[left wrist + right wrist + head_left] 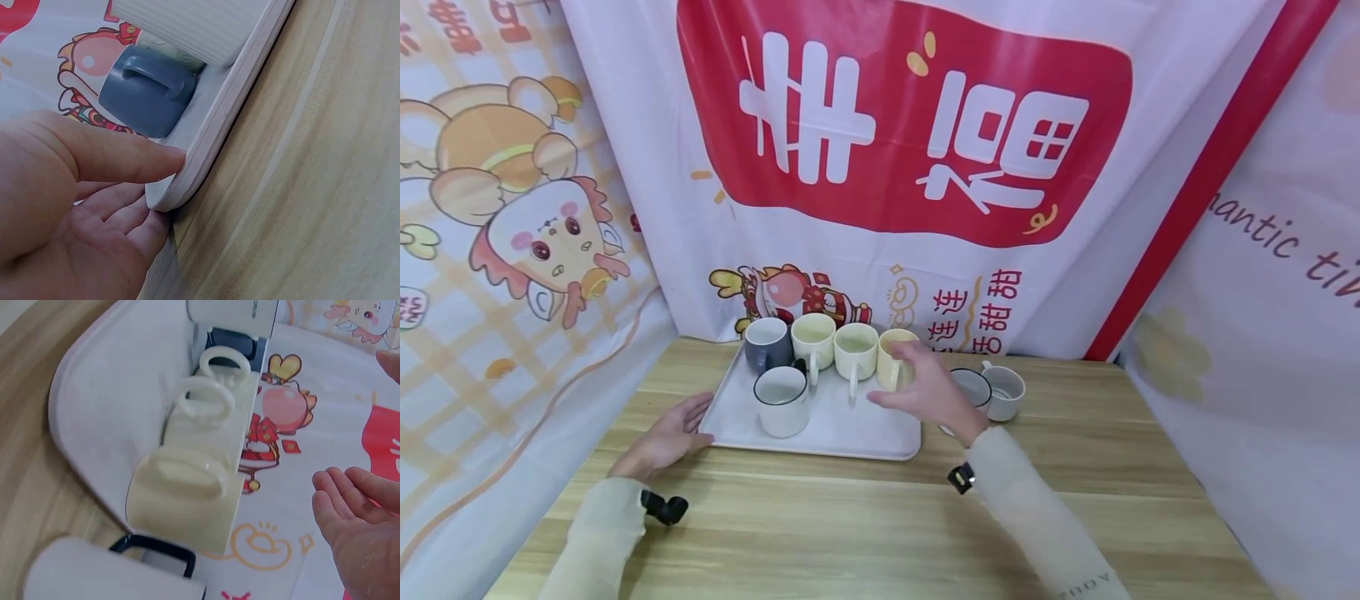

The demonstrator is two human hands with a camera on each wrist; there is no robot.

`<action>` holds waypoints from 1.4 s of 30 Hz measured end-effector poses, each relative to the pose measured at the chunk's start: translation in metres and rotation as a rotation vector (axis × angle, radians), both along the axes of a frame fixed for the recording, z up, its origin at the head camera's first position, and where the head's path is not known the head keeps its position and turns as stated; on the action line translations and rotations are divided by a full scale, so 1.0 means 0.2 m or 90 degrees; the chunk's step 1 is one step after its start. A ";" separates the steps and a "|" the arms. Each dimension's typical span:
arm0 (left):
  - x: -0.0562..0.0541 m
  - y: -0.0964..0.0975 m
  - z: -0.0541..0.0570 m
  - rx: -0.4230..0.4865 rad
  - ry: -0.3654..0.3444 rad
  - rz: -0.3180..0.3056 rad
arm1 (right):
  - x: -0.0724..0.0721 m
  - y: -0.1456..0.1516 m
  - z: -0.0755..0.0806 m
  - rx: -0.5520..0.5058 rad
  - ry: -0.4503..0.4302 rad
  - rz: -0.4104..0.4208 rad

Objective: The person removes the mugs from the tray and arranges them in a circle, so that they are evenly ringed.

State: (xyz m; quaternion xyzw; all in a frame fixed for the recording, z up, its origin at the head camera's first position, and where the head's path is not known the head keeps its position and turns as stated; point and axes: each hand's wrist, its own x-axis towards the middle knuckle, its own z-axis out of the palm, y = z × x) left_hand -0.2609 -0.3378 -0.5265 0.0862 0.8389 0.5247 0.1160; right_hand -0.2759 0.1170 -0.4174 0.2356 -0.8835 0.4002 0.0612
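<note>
At the left end of a white tray (857, 437), my left hand (666, 433) pinches the corner, its thumb on the rim and other fingers against the outer side. My right hand (928, 392) hovers over the pale yellow mug (181, 506); in the right wrist view its spread fingers hold nothing and stand apart from the mug. Along the tray's back, a dark blue mug (780, 354) and two cream mugs, one left (815, 357) and one right (855, 364), line up with the yellow one. A white mug with black rim (782, 414) stands in front.
Right of the tray, a black-rimmed white mug (973, 385) and a plain white mug (1007, 400) stand on the wooden table (820, 525). My right forearm partly covers the first. A printed cloth (647, 125) hangs right behind the table.
</note>
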 end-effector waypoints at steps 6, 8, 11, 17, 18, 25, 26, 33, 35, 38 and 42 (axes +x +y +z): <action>0.00 0.00 0.01 -0.009 -0.004 0.003 | 0.01 -0.22 -0.08 -0.011 -0.043 0.019; 0.00 0.00 0.01 -0.009 -0.009 0.007 | 0.00 -0.29 -0.11 -0.022 -0.047 0.023; 0.00 0.00 0.01 -0.008 -0.014 0.009 | 0.00 -0.39 -0.16 -0.038 -0.039 0.020; 0.00 0.00 0.00 -0.014 -0.018 0.014 | -0.02 -0.56 -0.27 -0.068 -0.056 -0.002; 0.00 0.00 0.00 -0.014 -0.018 0.012 | -0.03 -0.58 -0.29 -0.075 -0.064 -0.006; -0.01 0.01 0.00 -0.013 -0.021 0.018 | -0.04 -0.70 -0.38 -0.108 -0.100 -0.045; -0.01 0.01 0.00 -0.013 -0.021 0.018 | -0.04 -0.72 -0.38 -0.104 -0.104 -0.054; 0.00 0.02 0.01 -0.007 -0.024 0.019 | -0.06 -0.80 -0.43 -0.073 -0.085 -0.084; -0.01 0.02 0.01 -0.009 -0.023 0.020 | -0.06 -0.82 -0.44 -0.072 -0.077 -0.090; -0.01 0.01 0.00 -0.013 -0.024 0.020 | -0.07 -0.84 -0.46 -0.074 -0.063 -0.103; -0.01 0.01 0.00 -0.014 -0.027 0.020 | -0.07 -0.87 -0.48 -0.088 -0.051 -0.122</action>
